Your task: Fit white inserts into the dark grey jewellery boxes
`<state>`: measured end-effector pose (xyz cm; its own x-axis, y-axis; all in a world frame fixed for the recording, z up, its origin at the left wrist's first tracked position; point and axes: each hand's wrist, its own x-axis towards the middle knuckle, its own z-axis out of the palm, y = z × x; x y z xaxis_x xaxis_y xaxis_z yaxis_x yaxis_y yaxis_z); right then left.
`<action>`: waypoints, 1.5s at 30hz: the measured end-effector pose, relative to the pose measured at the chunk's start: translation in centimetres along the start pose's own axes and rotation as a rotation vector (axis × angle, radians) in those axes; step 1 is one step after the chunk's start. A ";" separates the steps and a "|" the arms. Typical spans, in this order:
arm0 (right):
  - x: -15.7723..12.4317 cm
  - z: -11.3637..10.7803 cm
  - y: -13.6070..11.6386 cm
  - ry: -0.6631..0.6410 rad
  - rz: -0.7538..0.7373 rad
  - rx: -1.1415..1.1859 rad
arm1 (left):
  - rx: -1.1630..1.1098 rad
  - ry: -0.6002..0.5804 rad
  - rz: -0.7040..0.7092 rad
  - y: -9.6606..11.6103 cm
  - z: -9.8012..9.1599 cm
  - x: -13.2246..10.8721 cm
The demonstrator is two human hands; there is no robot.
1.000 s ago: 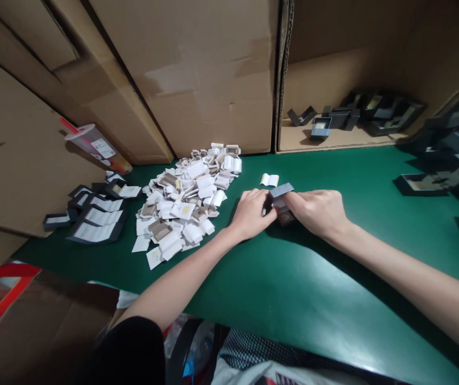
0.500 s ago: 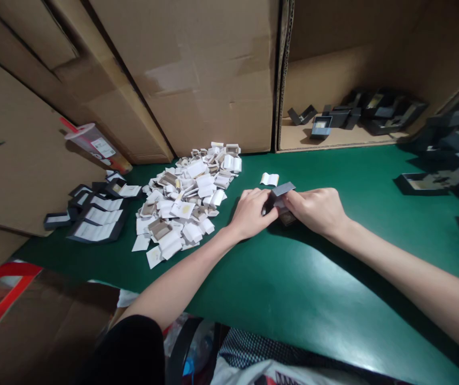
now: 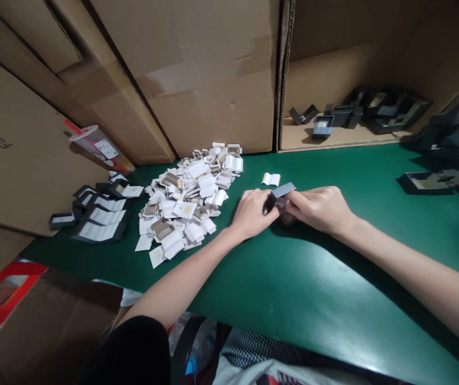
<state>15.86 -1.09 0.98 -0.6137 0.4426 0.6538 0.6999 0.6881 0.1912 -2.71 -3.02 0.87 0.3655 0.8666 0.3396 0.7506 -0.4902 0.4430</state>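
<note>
Between my two hands is a small dark box (image 3: 283, 190) with its lid raised, low over the green table (image 3: 253, 289). My left hand (image 3: 253, 212) grips its left side, thumb at the front. The fingers of my right hand (image 3: 320, 207) are closed on its right side and partly reach inside, so the contents are hidden. Just beyond the box lies one folded white card insert (image 3: 271, 179). To the left of my left hand spreads a heap of white and grey card inserts (image 3: 185, 198).
Dark boxes with white inserts (image 3: 103, 219) stand at the left, by a plastic cup with a red straw (image 3: 96, 144). An open carton (image 3: 305, 140) at the back right holds several dark boxes. More dark boxes (image 3: 433, 182) lie at the right edge.
The whole view has shifted slightly. Both hands stay on the dark box, and its raised lid is tilted a little differently.
</note>
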 end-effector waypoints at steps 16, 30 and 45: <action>-0.2 0.1 0.4 0.088 -0.087 0.025 | 0.044 0.010 0.046 -0.3 0.2 0.0; -0.5 0.0 0.4 0.103 -0.133 0.029 | 0.058 -0.024 -0.018 -0.3 0.2 0.0; 0.6 -1.3 -0.5 -0.394 0.031 0.035 | 0.102 -0.006 -0.008 -0.3 0.4 0.1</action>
<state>15.63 -1.90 2.23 -0.6902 0.6456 0.3268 0.7118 0.6870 0.1461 -2.67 -2.80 0.45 0.3621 0.8713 0.3312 0.8057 -0.4712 0.3589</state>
